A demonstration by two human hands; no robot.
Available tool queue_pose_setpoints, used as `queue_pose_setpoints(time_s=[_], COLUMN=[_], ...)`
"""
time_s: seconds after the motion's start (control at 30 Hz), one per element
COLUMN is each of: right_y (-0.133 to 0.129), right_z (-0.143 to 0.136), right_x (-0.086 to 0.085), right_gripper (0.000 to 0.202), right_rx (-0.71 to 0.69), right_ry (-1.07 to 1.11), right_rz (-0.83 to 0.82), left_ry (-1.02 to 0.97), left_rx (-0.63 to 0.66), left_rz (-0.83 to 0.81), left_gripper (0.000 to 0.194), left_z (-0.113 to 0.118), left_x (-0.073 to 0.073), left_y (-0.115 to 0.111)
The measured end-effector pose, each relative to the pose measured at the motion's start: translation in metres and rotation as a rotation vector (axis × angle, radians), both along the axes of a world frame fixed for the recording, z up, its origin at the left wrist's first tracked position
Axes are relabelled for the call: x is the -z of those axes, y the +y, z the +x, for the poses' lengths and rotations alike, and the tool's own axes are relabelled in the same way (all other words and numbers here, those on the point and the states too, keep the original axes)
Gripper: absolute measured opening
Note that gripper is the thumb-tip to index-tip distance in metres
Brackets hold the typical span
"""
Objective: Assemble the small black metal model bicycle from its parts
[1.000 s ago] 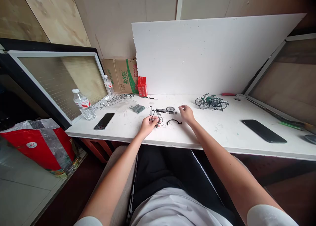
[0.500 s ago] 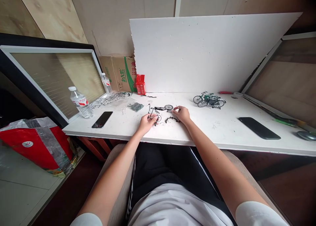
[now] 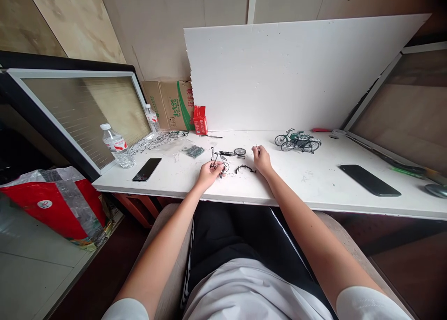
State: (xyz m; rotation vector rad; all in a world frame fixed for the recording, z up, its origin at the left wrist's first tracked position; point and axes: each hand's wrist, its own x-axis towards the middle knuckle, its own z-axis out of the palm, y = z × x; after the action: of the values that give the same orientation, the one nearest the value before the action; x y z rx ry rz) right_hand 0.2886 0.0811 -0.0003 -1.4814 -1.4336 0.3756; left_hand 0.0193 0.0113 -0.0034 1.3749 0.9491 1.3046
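Observation:
My left hand [image 3: 208,174] is closed on a small black model bicycle frame [image 3: 218,158], held just over the white table. At my right hand [image 3: 262,161] the fingers are pinched on a thin, pale stick-like piece [image 3: 257,147], too small to identify. Between the hands lies a small spoked wheel [image 3: 240,151] with black parts beside it. Nearer the table's front edge, curved black pieces [image 3: 245,167] rest on the surface. To the right of my right hand stand assembled model bicycles [image 3: 296,143], one of them green.
Left on the table [image 3: 300,185] are a phone [image 3: 147,169], a water bottle [image 3: 117,145], a small bag of parts [image 3: 194,151] and dark part sprues [image 3: 160,140]. A red box [image 3: 200,120] stands before a white board [image 3: 265,78]. A dark flat object [image 3: 369,180] lies right.
My right hand has moved right and slightly back from the loose black parts, with the thin piece pinched in its fingers. The left hand keeps its hold on the bicycle frame.

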Motion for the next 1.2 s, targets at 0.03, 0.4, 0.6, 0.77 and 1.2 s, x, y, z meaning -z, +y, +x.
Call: queue_pose_setpoints(time_s=[0.03,0.4,0.6,0.77,1.2], right_y=[0.0002,-0.0080,-0.0093,-0.0077,-0.0031], right_z=[0.0007,0.0016,0.0032,0.0036,0.0071], right_x=[-0.0001,-0.0037,-0.0027,-0.0019,-0.0052], right_gripper=[0.046,0.048,0.040,0.031,0.028], right_rx=[0.024,-0.149,-0.163,-0.165,-0.029], right_ry=[0.018,-0.068,-0.072,-0.056,0.114], right_rz=[-0.002,-0.034,-0.052,-0.026,0.067], left_ry=[0.002,0.015,0.015,0.032,0.038], left_rx=[-0.002,-0.012,-0.018,-0.010,0.000], left_rz=[-0.003,-0.013,-0.023,-0.015,-0.023], left_gripper=[0.043,0.043,0.045,0.047,0.050], left_z=[0.0000,-0.0009,-0.0007,-0.0014,-0.0021], left_x=[0.0000,0.0025,0.0024,0.0034,0.0031], left_y=[0.0000,0.0025,0.0024,0.0026,0.0017])
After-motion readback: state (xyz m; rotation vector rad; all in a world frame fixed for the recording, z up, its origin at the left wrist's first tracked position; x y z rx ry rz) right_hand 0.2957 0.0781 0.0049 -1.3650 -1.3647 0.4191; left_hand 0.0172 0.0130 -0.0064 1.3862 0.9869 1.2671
